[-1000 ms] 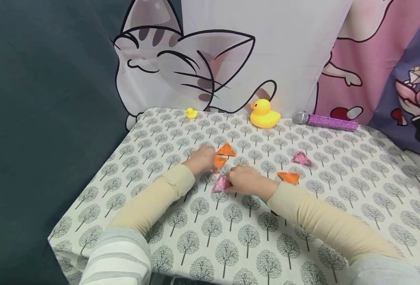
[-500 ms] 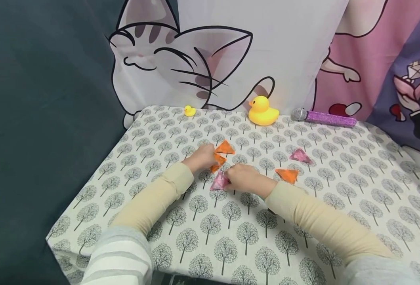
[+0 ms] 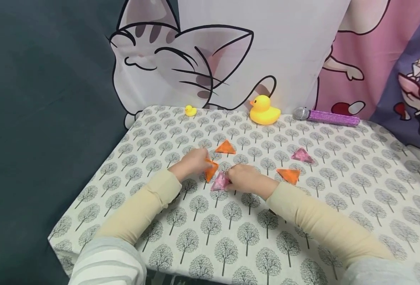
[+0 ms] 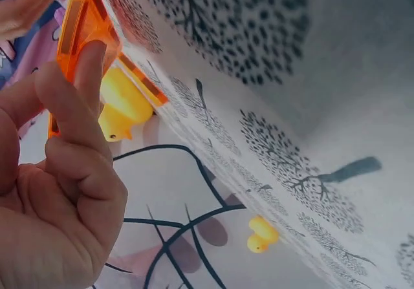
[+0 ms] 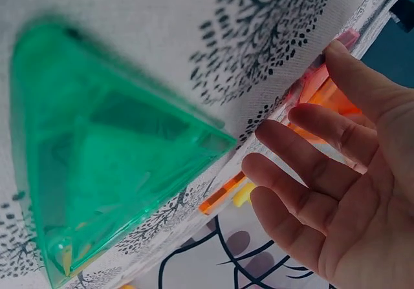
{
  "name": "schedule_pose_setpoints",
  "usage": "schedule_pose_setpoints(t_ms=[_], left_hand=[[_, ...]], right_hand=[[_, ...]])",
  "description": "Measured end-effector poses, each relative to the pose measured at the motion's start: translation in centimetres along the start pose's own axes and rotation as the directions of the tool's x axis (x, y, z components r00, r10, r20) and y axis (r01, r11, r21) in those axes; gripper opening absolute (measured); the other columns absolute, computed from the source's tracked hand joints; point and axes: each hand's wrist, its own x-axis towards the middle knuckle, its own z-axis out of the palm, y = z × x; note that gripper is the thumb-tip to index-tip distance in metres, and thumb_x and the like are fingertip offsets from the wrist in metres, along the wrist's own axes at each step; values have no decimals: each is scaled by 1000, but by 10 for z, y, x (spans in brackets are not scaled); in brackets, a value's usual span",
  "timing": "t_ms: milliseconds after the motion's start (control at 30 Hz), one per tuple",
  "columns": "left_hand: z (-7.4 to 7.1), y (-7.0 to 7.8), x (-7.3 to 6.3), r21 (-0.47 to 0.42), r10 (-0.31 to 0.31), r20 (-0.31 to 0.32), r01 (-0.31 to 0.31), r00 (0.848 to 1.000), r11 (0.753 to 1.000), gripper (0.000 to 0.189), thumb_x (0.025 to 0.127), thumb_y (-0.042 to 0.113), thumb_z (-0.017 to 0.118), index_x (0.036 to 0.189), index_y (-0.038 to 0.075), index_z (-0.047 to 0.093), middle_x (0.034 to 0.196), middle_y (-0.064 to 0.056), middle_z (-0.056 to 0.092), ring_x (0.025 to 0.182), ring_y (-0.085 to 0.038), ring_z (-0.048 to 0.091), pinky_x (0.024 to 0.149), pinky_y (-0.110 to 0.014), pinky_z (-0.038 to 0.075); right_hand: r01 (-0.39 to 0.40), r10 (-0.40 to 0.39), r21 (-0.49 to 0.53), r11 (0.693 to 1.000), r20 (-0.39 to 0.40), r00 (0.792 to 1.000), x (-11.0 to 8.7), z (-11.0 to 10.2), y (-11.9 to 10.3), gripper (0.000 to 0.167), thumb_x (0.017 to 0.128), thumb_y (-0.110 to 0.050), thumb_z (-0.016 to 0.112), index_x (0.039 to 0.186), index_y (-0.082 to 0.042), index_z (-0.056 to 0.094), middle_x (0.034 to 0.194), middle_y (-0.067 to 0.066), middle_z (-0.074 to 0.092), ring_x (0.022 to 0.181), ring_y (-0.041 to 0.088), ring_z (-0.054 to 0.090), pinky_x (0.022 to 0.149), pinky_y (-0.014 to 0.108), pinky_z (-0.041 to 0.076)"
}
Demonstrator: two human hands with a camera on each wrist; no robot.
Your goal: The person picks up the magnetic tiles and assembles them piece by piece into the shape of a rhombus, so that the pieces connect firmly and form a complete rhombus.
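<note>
Orange triangular tile: pinched by the left hand, grip closed on it, tilted up from the table.
Pink triangular tile: just right of it, seemingly pinched in the right hand's grip; whether the tiles touch is unclear.
Far orange tile: beyond both hands, lying untouched.
Green triangular tile: loose on the table near the right hand.
Right-hand pair: one near orange tile and one far pink tile, lying apart.
Tile work: apparently early; two in hand, no join visible, four left loose.
Lettering: none readable on tiles or the glittery purple microphone.
</note>
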Motion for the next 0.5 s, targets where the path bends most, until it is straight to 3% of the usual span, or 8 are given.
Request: schedule_pose_setpoints(t_ms=[367,500], left_hand=[[7,9,-14,157,72,-12,-69,997,985,21,76,24,64,74,9,50,63,-1,51,53,-14,45,47,-26,39],[8,10,-16,154,70,-19,-66,997,986,21,75,24,65,75,10,49,63,-1,51,53,-13,44,47,-26,38]], right_hand=[[21,-21,9,1000,-6,1000,0,-2,2,19,74,-32,67,79,-15,60,66,-8,52,55,7,47,49,18,40],[6,-6,19,1000,4,1000,0,-1,2,20,74,-32,67,79,-15,60,66,-7,52,56,7,47,49,19,40]])
